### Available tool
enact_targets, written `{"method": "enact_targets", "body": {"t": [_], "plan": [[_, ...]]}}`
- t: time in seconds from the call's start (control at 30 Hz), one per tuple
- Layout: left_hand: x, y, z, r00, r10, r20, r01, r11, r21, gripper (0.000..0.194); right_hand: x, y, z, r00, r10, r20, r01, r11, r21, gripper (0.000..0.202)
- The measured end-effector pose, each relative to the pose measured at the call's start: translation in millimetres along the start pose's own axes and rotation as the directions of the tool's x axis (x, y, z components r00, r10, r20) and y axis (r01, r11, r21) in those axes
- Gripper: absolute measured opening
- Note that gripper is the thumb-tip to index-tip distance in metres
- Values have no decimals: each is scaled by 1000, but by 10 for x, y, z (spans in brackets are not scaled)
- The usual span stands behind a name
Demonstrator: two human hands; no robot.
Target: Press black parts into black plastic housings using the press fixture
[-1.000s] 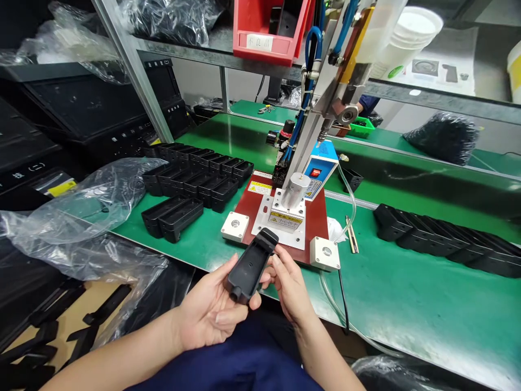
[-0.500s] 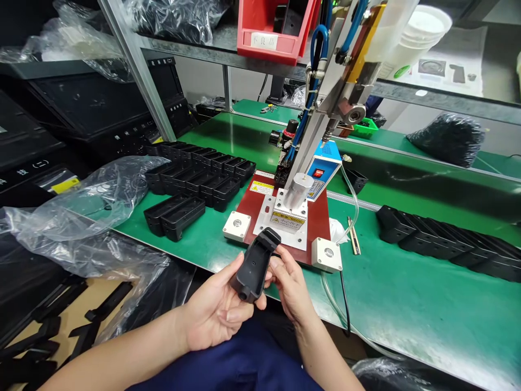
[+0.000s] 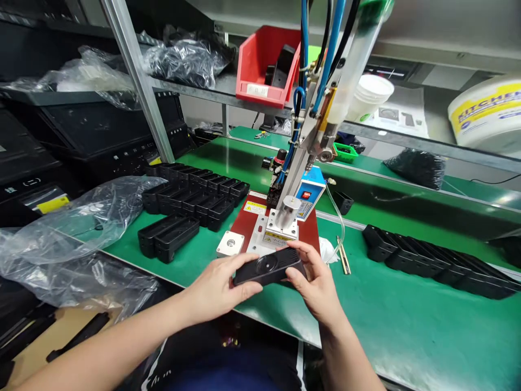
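Turned over since the earlier frame: one black oblong plastic-looking housing (image 3: 266, 267), hollow side up then, ring-marked face up now. Location: before the dark-red flat base plate (image 3: 310, 231), near the glossy green counter's (image 3: 391, 320) front edge. Left hand (image 3: 222, 285): grip holding housing's left end. Right hand (image 3: 317, 282): grip holding right end.

Housing (image 3: 272, 267) before press (image 3: 302, 158); other housings (image 3: 176, 239) on bench (image 3: 407, 326), left and right.
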State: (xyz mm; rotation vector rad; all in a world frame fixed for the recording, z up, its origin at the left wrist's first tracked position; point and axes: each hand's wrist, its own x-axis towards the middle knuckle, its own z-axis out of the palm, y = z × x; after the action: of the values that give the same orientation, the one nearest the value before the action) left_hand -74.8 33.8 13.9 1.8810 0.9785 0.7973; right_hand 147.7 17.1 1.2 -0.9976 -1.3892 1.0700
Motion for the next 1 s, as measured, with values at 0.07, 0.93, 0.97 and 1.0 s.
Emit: {"method": "enact_targets", "body": {"t": [0.07,0.93,0.97,1.0], "plan": [[242,86,-106,984,149,-101,-143,988,64,43,168,-117,-55,983,-176,-41,174,984,-48,39],[1793,-205,158,897,225,-381,-387,816,-429,29,879,153,-245,784,-550,-289,374,789,-489,27],[1818,-230,161,898,228,-376,-390,808,-441,29,874,160,-231,764,-584,-275,381,752,-538,27],[1843,-247,160,901,227,-370,-388,803,-452,30,873,171,-214,741,-617,-265,389,716,-579,27]]}}
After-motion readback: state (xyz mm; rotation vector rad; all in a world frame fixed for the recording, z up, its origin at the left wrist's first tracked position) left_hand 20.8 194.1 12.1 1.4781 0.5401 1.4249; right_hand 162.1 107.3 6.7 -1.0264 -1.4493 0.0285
